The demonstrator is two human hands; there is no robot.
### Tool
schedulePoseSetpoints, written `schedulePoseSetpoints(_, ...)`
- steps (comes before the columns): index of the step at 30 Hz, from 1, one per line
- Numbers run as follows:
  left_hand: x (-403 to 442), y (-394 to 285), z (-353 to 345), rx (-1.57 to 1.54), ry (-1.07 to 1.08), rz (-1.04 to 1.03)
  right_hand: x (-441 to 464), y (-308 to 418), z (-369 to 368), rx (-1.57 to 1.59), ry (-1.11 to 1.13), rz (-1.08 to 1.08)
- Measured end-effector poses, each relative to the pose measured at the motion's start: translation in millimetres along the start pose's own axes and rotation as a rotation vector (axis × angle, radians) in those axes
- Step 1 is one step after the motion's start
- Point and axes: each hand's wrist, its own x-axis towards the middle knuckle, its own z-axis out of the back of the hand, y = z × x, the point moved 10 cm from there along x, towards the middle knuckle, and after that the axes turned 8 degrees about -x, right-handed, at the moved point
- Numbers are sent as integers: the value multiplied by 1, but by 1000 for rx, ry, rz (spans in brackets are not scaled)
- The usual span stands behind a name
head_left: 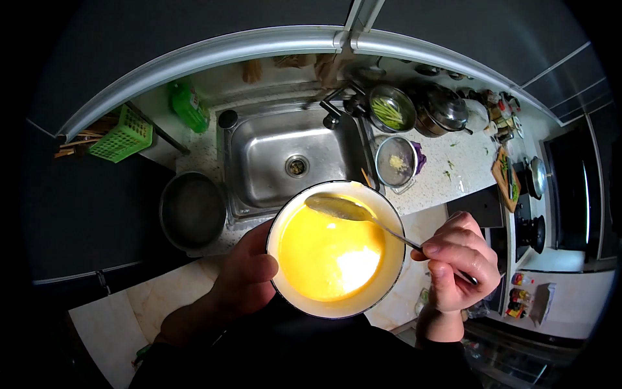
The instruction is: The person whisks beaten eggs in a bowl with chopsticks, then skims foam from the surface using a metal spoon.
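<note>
A white bowl with a dark rim (395, 272) is held up in front of the sink, with yellow liquid (311, 253) inside it. My left hand (249, 272) grips the bowl's left side, thumb over the outer wall and the other fingers hidden beneath. Between the fingers and thumb of my right hand (460, 259) is the handle of a metal spoon (340, 207). The spoon's head lies over the upper part of the bowl, at the liquid's surface.
Behind the bowl is a steel sink (265, 149). A dark pan (193, 211) stands left of it. To the right are a pot of green vegetables (391, 109), a small bowl (396, 162), a lidded pot (444, 110) and a cutting board (504, 178).
</note>
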Motion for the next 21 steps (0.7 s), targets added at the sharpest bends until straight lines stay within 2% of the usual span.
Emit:
schedulePoseSetpoints(10,-2,-2,1,7,-12,-7,6,10,-15,133,132,50)
schedulePoseSetpoints(13,-3,-5,-1,117,16,-27,6,10,-16,193,140,41)
schedulePoseSetpoints(15,-4,-4,1,72,-58,-7,7,9,-15,214,159,56)
schedulePoseSetpoints(21,-2,-5,2,98,-65,9,9,8,-8,289,229,90)
